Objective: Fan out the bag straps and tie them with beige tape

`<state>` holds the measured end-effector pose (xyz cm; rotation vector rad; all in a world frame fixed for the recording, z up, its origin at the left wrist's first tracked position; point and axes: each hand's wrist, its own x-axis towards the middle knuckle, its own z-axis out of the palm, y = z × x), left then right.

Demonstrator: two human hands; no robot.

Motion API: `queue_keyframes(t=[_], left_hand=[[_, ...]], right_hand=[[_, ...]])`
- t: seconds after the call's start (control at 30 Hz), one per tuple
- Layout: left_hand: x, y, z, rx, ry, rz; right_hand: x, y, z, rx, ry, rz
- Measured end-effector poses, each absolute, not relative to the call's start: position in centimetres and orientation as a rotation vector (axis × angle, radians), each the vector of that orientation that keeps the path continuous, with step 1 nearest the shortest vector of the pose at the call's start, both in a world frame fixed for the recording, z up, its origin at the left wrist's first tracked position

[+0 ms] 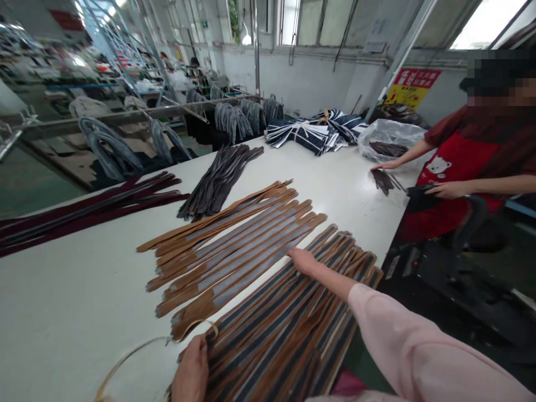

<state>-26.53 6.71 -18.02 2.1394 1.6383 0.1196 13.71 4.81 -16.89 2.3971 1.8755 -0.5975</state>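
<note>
A pile of brown and dark-grey fabric strips (268, 329) lies along the near edge of the table. My left hand (191, 368) is closed at the left end of the pile's topmost strip, its fingertips partly hidden. Farther along that strip, my right hand (302, 261) pinches its upper edge, with the arm stretched over the pile. Just beyond, brown strips with grey facing (243, 240) lie side by side in a loose row. A thin pale hoop or cord (125, 357) curves across the table beside my left hand.
Dark grey strips (218, 181) and maroon strips (84, 209) lie farther back on the white table (62, 312). Striped bundles (310, 134) and a plastic bag (389, 139) sit at the far end. At right, a person in a red apron (460, 173) handles dark pieces. Grey loops hang on a rail (46, 131).
</note>
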Motion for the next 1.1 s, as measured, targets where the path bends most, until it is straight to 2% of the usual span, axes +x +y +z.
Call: queue_keyframes(t=[0.1,0.2,0.43,0.77,1.1], left_hand=[[-24.7,7.5,-16.9,2.092,1.700,0.211],[-20.4,8.8,-16.6,2.127,1.597,0.376],[-11.7,10.2,-18.7,2.239,1.666,0.242],[-12.1,9.4,-18.7,2.161,1.773,0.156],[-13.6,11.2,-19.7,2.216,1.746,0.268]], right_hand=[[18.5,5.4,-16.9,2.524,1.788,-0.493],[22.8,5.8,-17.2,2.468,1.834,-0.537],[28.5,6.0,-18.1,2.353,1.928,-0.627],[31.7,7.3,-18.8,2.310,1.982,-0.618],[31.4,8.2,-18.8,2.354,2.077,-0.675]])
